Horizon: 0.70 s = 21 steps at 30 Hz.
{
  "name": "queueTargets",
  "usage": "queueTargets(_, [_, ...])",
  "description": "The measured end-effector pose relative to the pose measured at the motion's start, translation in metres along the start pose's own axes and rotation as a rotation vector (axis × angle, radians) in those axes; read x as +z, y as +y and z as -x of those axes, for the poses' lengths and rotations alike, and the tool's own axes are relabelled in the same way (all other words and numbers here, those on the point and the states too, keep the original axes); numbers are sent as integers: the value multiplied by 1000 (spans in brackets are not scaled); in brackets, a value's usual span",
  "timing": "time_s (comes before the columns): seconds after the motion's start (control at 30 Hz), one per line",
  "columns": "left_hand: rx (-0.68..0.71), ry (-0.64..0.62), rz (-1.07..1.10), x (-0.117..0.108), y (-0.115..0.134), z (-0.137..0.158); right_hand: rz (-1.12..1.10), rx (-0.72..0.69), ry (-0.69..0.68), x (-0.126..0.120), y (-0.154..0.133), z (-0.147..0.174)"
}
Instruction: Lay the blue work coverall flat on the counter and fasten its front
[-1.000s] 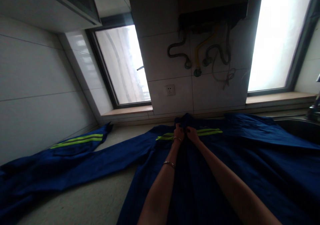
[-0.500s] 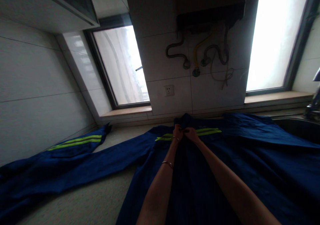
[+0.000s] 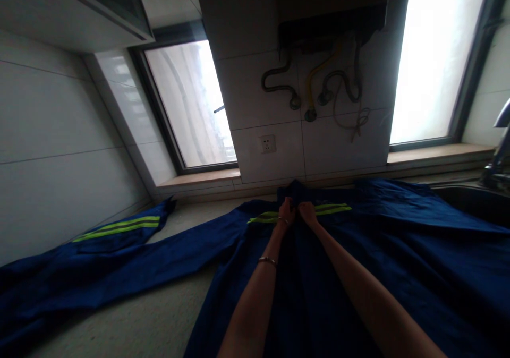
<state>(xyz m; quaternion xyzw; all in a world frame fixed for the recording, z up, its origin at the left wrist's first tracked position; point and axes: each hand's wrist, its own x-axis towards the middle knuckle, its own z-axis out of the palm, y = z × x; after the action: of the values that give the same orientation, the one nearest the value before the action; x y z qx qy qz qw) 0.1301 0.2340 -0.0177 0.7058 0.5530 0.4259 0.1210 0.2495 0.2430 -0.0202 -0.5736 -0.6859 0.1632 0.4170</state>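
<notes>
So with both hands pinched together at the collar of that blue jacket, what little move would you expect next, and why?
Probably finishing the fastening at the neck, then sliding both hands down the front. The left hand and right hand meet at the collar of the blue jacket, which lies spread flat on the counter with its sleeve stretched out left. What the fingers grip is too small to tell.

Both hands are sitting together at the far edge of the jacket, the left hand touching the right hand. Just beyond them the tiled wall is closing off the way forward. To the left, bare counter is lying open between the jacket's body and its outstretched sleeve. Far to the right, the sink and tap are blocking passage.
</notes>
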Motion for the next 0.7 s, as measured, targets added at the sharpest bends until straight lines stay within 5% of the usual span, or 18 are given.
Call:
queueTargets(0.13, [70,-53,-136,3,2,1,34,52,-44,-1,-4,0])
queueTargets(0.53, [7,-158,-282,4,10,4,64,15,-86,-2,-6,3])
queueTargets(0.7, [-77,-216,-363,-12,12,-1,97,3,-79,-2,-4,0])
